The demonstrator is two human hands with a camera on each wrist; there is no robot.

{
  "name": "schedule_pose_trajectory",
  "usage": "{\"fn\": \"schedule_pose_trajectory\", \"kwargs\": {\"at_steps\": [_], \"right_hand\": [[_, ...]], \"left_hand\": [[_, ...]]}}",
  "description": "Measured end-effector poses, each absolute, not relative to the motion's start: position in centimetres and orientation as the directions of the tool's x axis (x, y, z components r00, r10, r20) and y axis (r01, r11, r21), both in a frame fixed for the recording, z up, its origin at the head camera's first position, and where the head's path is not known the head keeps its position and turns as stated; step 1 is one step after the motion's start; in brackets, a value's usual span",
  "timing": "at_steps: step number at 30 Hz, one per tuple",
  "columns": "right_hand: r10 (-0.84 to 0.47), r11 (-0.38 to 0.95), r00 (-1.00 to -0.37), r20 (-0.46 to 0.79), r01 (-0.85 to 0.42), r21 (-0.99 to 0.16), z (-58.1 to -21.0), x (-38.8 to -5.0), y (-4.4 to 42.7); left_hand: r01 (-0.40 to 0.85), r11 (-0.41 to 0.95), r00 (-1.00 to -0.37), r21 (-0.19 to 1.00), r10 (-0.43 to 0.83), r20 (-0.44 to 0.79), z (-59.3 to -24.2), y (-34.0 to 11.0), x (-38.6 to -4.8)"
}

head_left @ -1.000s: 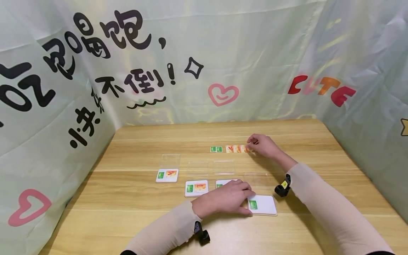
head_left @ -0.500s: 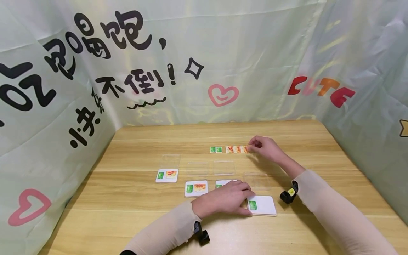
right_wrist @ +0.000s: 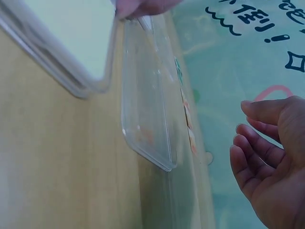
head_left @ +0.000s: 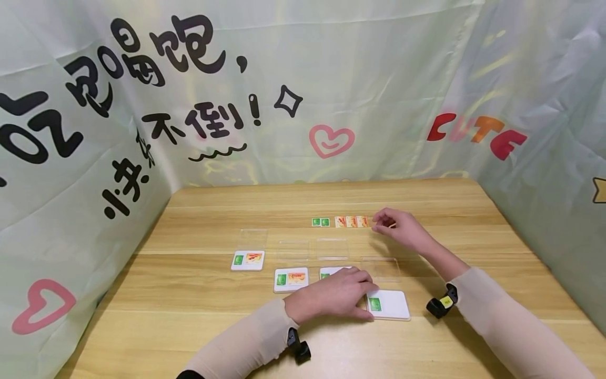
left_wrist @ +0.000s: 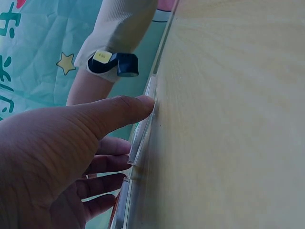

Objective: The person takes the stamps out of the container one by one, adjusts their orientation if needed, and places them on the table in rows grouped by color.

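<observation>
My left hand [head_left: 333,296] rests at the left edge of a white card in a clear case [head_left: 393,305], with thumb and fingertips at its sides. The card bears one green picture. Under that hand, another white card [head_left: 326,272] is partly covered. My right hand [head_left: 402,227] hovers beside the right end of a row of small picture tiles. Three orange tiles [head_left: 351,221] and two green tiles [head_left: 320,222] make up what shows of it. In the right wrist view its fingers are bent and nothing clear shows between them; a pale sliver by the thumb in the head view is unclear.
Further left lie two white cards, a near one [head_left: 291,280] and a far one [head_left: 248,260], each with a green and an orange picture. Several clear lids [head_left: 333,249] lie behind the cards. Printed cloth walls [head_left: 388,105] enclose the wooden table [head_left: 189,326].
My right hand has shifted right and toward me, away from the tile row, uncovering the third orange tile. A bit of another tile seen under it earlier no longer shows. The left hand stays put.
</observation>
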State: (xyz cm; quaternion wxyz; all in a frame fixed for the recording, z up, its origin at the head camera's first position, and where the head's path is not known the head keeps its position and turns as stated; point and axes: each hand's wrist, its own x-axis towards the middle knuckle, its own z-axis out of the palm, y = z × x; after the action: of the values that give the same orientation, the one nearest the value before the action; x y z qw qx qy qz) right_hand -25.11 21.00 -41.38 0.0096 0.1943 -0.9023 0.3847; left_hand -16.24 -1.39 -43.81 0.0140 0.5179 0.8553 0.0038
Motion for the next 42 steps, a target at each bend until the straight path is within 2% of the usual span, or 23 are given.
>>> {"fn": "schedule_pose_trajectory", "kwargs": {"at_steps": [17, 26, 34, 42], "right_hand": [[-0.383, 0.577, -0.910, 0.161, -0.372, -0.728, -41.6, -20.6, 21.6], [-0.438, 0.538, -0.882, 0.172, -0.410, -0.736, -42.2, -18.4, 22.0], [-0.546, 0.471, -0.829, 0.118, -0.420, -0.776, -42.3, -17.5, 22.6], [-0.655, 0.441, -0.738, 0.159, -0.546, -0.712, -42.4, -16.6, 23.3]], "left_hand": [[0.881, 0.472, -0.471, 0.038, 0.882, -0.025, -43.9, -1.3, -16.3], [0.883, 0.467, -0.466, 0.035, 0.884, -0.029, -43.8, -1.3, -16.3], [0.881, 0.471, -0.470, 0.042, 0.882, -0.034, -43.6, -1.4, -16.3], [0.891, 0.454, -0.454, 0.016, 0.891, -0.017, -43.6, -1.3, -16.3]]}}
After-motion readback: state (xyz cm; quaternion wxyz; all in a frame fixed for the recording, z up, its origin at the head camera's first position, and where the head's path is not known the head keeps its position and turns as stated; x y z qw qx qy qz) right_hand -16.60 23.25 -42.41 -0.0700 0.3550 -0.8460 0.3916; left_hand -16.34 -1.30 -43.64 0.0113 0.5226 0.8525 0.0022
